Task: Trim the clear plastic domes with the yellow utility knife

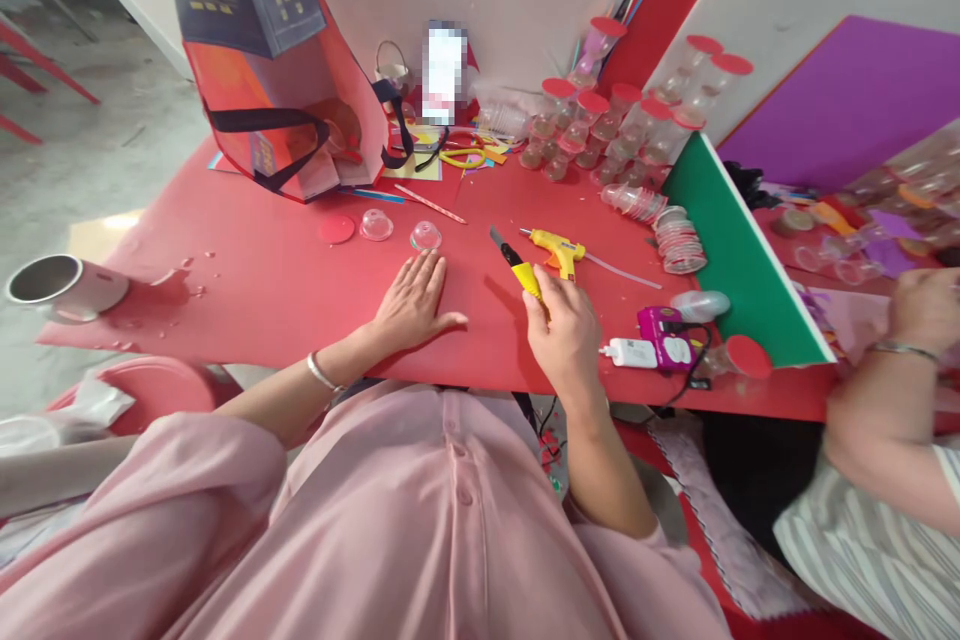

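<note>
My right hand (566,335) grips the yellow handle of a utility knife (525,272), its blade pointing up and away to the left. Flat on the red table lies my left hand (412,300), fingers outstretched. Just beyond its fingertips sits a clear plastic dome lid (426,236); a second dome lid (376,225) and a red disc (336,229) are to its left. Past the knife, a yellow glue gun (556,252) rests on its side, a glue stick (622,272) trailing from its back.
A metal mug (67,288) stands at the left beside spilled water. An orange and navy bag (300,100) is at the back. Clear cups with red lids (592,105) are stacked at back right, near a green divider (739,250). A purple power adapter (667,338) lies near the front edge.
</note>
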Demonstrator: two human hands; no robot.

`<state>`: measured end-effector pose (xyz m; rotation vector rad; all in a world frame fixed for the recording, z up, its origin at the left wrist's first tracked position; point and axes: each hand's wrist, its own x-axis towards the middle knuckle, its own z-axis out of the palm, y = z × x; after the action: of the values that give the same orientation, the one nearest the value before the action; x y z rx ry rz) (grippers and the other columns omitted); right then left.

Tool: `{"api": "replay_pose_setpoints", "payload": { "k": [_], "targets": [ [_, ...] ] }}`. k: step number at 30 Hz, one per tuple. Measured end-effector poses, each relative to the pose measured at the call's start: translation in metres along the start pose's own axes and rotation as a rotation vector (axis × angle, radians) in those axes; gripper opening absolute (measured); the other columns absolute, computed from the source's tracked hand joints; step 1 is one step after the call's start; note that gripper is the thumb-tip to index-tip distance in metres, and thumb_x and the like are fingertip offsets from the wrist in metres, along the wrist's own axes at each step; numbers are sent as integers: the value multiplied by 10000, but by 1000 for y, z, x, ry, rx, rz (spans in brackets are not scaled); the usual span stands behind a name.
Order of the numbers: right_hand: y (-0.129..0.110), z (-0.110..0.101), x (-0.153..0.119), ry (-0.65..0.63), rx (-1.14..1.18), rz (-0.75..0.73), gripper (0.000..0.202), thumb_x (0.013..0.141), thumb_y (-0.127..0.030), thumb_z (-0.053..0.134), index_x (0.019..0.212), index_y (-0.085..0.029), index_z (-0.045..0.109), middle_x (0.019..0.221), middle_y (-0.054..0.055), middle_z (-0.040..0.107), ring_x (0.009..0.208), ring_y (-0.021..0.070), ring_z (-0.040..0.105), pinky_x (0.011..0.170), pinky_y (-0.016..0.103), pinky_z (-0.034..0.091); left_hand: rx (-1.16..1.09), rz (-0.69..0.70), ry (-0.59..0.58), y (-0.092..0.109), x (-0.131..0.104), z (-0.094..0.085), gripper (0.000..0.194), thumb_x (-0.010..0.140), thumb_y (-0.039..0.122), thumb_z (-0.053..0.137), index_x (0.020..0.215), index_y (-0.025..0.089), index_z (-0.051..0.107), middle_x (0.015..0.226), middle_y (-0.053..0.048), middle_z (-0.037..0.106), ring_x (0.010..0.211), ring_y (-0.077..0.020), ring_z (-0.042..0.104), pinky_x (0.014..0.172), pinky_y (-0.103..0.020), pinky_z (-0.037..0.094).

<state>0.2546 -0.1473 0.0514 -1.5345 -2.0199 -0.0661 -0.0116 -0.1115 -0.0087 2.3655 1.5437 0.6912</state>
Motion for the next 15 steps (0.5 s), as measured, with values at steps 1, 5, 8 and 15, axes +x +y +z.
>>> {"api": "replay_pose_setpoints", "payload": {
  "k": [1,5,8,15],
  "targets": [
    [-2,-4,0,17,7,-5,431,1091,-358,468,1455,-193,632,1215,143,736,1108,282,671,977,408,541,29,-11,-23,7,7,9,1172,840,868,569,1600,-5,386,1695,-355,303,1616,-505,244,1314,-667,178],
    [-12,-26,5,90,25,-32,425,1094,-371,474,1457,-215,631,1226,139,736,1131,279,681,992,417,556,-81,125,-117,80,15,40,1235,822,913,528,1603,-33,383,1685,-360,318,1619,-500,245,1321,-659,180],
    [-15,-53,9,151,8,-71,423,1090,-368,505,1465,-218,627,1238,141,743,1142,281,696,1010,429,566,-428,683,-382,143,-11,44,1019,868,812,613,1591,107,482,1619,-230,519,1546,-374,460,1289,-471,384],
    [-8,-88,2,245,34,-119,434,1055,-324,592,1475,-219,625,1246,134,749,1150,277,721,1019,429,584,-257,282,-118,80,2,11,826,1035,700,405,1625,121,420,1676,-232,436,1628,-342,321,1337,-562,243]
  ]
}}
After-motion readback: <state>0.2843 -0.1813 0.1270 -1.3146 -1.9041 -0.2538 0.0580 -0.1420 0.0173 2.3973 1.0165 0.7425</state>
